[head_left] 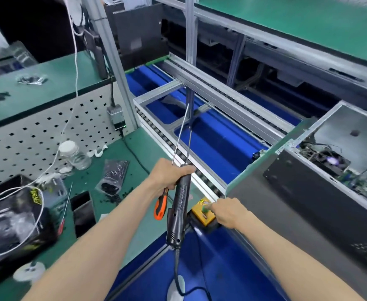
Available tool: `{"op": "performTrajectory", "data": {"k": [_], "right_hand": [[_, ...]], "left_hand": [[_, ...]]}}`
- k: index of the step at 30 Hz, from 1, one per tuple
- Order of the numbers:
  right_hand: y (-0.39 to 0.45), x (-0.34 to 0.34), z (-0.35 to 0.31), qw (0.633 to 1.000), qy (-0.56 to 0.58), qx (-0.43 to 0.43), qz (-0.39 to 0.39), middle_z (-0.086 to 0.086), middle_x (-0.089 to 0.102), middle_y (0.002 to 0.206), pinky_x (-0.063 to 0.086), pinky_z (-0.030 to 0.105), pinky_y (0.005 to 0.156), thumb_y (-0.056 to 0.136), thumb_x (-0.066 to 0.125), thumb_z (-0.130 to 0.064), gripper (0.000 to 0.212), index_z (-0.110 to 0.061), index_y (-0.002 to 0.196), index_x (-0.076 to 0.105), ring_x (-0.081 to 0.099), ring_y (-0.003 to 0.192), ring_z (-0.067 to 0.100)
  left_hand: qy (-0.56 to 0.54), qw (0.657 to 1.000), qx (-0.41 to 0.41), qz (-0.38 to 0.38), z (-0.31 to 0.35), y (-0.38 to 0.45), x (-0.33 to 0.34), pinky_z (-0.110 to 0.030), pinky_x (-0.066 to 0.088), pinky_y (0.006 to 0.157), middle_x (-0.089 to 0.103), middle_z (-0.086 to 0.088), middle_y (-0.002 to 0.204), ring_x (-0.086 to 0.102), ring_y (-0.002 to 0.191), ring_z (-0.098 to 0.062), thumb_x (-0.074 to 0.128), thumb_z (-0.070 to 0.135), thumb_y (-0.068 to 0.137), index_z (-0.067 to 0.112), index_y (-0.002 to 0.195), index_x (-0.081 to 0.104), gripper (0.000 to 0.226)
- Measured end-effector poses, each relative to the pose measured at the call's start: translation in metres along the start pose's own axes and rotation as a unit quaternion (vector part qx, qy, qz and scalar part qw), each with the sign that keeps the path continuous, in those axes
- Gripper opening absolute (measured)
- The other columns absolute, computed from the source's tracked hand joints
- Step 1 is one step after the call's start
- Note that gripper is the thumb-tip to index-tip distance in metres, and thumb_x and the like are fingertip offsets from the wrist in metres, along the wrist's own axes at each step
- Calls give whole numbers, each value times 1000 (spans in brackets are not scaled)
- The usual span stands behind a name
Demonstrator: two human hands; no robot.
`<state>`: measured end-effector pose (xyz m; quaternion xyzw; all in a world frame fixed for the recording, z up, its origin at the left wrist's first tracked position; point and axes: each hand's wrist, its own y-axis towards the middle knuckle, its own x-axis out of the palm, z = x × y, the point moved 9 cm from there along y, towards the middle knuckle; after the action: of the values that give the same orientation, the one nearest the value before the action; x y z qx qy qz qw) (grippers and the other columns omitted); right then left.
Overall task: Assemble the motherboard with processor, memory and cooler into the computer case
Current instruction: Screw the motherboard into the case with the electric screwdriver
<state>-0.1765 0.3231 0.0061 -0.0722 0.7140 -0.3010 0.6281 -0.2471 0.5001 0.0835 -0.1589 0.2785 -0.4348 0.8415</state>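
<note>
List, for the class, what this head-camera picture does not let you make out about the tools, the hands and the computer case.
- Right hand: its fingertips cover part of the yellow box, so what they touch is hidden.
- Left hand covers the upper handle of the orange screwdriver and part of the black electric screwdriver.
- Computer case: interior parts blurred and small; the right edge cuts it off.
- Black box lettering: blurred.
</note>
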Motion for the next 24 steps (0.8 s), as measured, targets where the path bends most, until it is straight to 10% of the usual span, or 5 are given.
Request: {"op": "performTrajectory", "data": {"k": [15,24], "right_hand": [[13,8,-1,997,48,50,-44,13,58,127,42,40,77,97,42,1,45,-19,135,57,61,111,36],[-20,-64,25,977,188,62,74,16,60,117,49,45,82,103,40,-18,28,-13,125,57,60,105,40]], "left_hand": [[-1,1000,-12,9,1,10,1,-17,30,37,46,2,41,29,34,-12,87,56,65,18,53,45,58],[-3,1000,23,-19,52,0,26,-19,28,36,51,0,46,31,35,-12,87,53,64,17,59,49,52]]}}
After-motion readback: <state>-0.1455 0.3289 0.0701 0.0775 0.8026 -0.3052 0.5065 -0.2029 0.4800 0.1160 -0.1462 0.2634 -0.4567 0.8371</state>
